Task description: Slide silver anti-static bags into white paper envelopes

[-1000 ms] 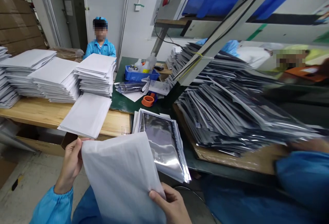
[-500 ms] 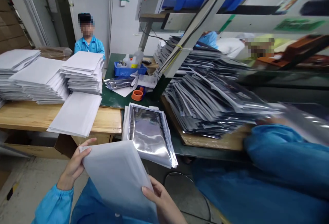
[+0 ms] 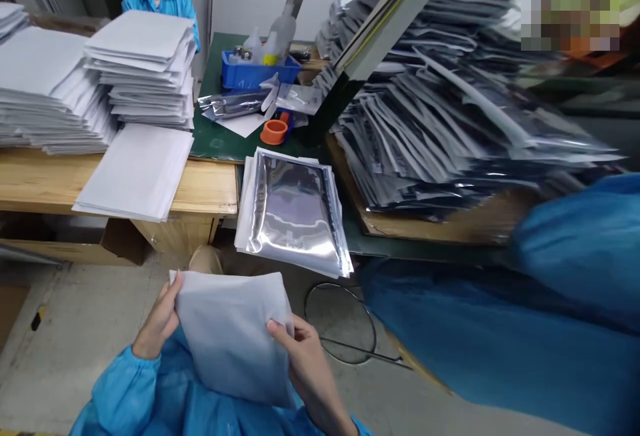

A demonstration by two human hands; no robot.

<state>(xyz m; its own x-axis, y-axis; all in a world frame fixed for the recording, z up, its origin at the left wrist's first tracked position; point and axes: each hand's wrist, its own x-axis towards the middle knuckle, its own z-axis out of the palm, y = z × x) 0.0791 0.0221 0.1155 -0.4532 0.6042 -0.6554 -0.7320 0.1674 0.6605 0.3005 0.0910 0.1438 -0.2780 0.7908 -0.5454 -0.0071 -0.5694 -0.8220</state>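
Above my lap I hold a flat white pouch (image 3: 230, 336), its top edge roughly level. My left hand (image 3: 163, 316) grips its upper left corner, thumb on the front face. On the right side, my right hand (image 3: 300, 343) pinches the edge with the thumb in front and the fingers partly hidden behind. Beyond the pouch, a small stack of shiny silver bags (image 3: 295, 213) lies at the table edge, with white sheets showing under it. To the left, a flat white packet (image 3: 137, 173) overhangs the front of the wooden bench.
Tall stacks of white packets (image 3: 145, 69) stand on the wooden bench (image 3: 210, 186). A blue bin (image 3: 257, 76) with bottles and an orange tape roll (image 3: 274, 132) are on the green table. Silver bags (image 3: 415, 136) are heaped at right, near a co-worker's blue sleeve (image 3: 585, 243). Another person (image 3: 163, 3) is behind.
The view has tipped downward. The white pouch has turned from a slant to nearly level and sits lower against my lap. Both hands keep their hold on it.
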